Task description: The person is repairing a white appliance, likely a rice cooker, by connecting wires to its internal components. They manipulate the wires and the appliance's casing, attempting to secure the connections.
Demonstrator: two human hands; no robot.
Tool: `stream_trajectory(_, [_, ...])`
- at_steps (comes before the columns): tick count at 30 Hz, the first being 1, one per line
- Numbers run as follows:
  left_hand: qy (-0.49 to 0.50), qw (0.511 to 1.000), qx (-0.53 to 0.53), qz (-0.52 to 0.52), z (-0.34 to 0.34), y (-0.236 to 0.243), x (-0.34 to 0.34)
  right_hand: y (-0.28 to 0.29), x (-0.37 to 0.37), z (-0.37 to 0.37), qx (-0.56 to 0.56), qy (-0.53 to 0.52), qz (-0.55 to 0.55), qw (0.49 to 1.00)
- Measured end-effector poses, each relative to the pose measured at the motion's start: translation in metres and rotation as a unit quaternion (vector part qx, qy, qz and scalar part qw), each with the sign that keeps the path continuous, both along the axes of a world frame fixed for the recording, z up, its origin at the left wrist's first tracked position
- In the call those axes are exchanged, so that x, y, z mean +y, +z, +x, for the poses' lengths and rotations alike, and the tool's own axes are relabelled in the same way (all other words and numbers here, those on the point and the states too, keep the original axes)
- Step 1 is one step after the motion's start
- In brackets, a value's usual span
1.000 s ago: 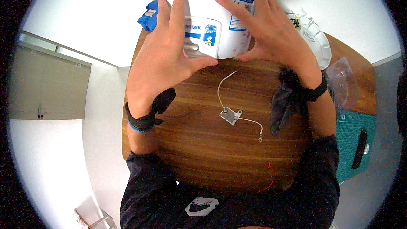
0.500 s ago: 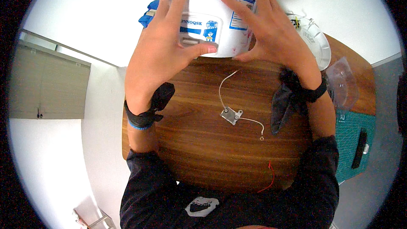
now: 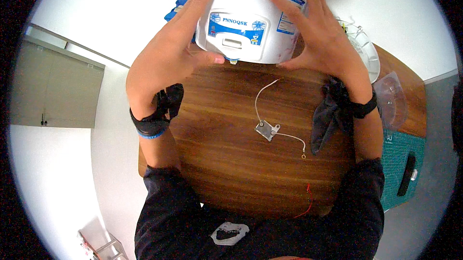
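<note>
One white rounded appliance point(image 3: 263, 7), blue-panelled, is occupying twelve o'clock on the tabletop point(image 3: 217, 130); whether it is resting or being lifted, one cannot tell. Two hands, both spread wide, are clasping it, the left hand point(image 3: 176, 43) at its eight o'clock side, the right hand point(image 3: 325, 33) at its four, seemingly because so broad a body is needing support from opposite flanks. One metal bracket point(image 3: 264, 131) is lying loose near the dial's centre, its two white leads point(image 3: 256, 101) reaching toward twelve and four. One red wire point(image 3: 311, 202) is curling at five. One dark cloth point(image 3: 324, 125) is lying at three, beside the right wrist. Around the edge, one blue bundle point(image 3: 179, 8) is showing at eleven, one white round tray point(image 3: 371, 60) at two, one clear plastic shell point(image 3: 391, 96) at half past two, and one green mat point(image 3: 391, 163) at half past three, carrying one black bar point(image 3: 407, 175).
</note>
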State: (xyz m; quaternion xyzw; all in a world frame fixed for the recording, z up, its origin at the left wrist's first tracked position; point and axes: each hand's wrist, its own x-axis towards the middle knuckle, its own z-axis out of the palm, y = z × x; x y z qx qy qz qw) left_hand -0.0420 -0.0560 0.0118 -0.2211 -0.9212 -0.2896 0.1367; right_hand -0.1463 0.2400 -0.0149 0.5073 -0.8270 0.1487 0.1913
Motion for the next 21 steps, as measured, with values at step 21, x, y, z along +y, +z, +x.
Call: stream_trajectory(21, [0.010,0.997,0.016,-0.078,-0.009,-0.019,-0.003,0.003,0.003,0.001,0.014,-0.020,0.014,1.000])
